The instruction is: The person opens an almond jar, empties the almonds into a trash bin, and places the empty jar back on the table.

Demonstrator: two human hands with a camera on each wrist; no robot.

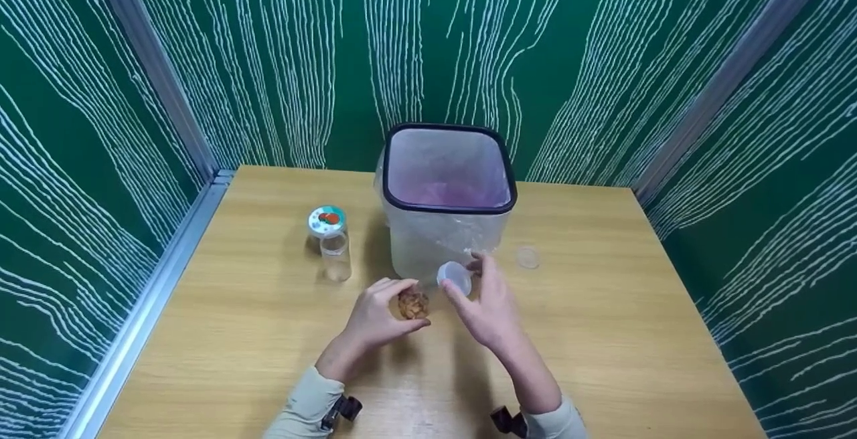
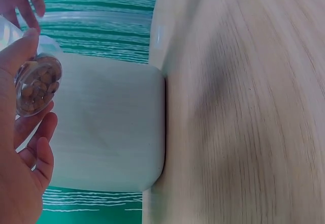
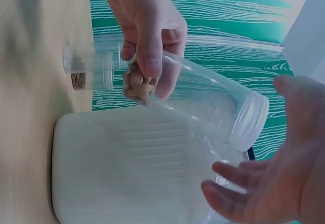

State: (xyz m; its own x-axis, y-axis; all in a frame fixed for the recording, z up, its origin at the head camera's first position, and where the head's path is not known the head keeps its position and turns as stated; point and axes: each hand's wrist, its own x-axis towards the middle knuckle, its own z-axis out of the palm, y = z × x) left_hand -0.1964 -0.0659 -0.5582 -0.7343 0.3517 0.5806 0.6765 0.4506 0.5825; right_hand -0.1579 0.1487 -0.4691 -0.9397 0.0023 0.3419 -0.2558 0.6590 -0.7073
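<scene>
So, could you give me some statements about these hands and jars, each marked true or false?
1. The left hand holds a jar with nuts in it. True.
2. The nuts fill this jar to the top. False: they sit at its bottom.
3. The right hand grips the bin. False: it is near the jar's top end, holding nothing.
4. The bin has a black rim. True.
5. From above, a printed lid shows left of the bin. True.
</scene>
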